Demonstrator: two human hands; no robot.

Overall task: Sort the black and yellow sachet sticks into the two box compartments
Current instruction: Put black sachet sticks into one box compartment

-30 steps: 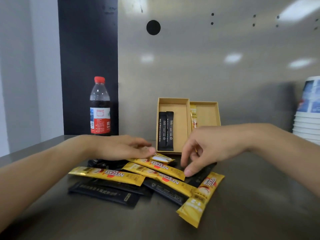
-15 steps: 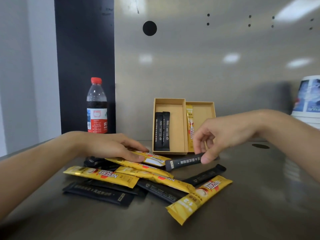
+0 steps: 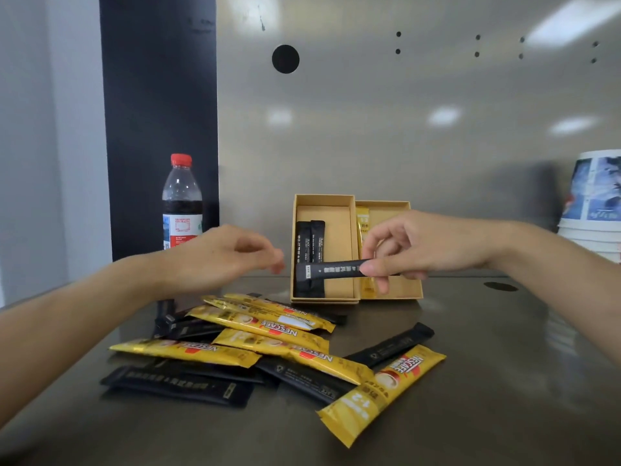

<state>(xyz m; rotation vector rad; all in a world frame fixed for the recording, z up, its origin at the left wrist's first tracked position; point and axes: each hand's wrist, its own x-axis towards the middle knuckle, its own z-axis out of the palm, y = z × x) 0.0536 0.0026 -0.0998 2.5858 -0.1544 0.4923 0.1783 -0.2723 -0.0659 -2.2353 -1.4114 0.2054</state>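
Observation:
My right hand [image 3: 426,247] pinches a black sachet stick [image 3: 331,270] and holds it level in front of the tan two-compartment box [image 3: 349,250]. The left compartment [image 3: 339,264] holds two black sticks [image 3: 311,253] standing on end. A yellow stick [image 3: 363,223] lies in the right compartment [image 3: 396,290], partly hidden by my fingers. My left hand [image 3: 221,260] hovers above the pile, fingers loosely curled, holding nothing. Several yellow sticks [image 3: 265,326] and black sticks [image 3: 178,386] lie mixed on the table in front of the box.
A dark-drink bottle with a red cap [image 3: 182,203] stands at the back left beside a black panel. A stack of paper cups [image 3: 594,210] sits at the right edge. The grey table [image 3: 487,381] meets a metal wall behind the box.
My right hand has picked a black stick out of the pile and lifted it up toward the box. My left hand has risen off the yellow sticks.

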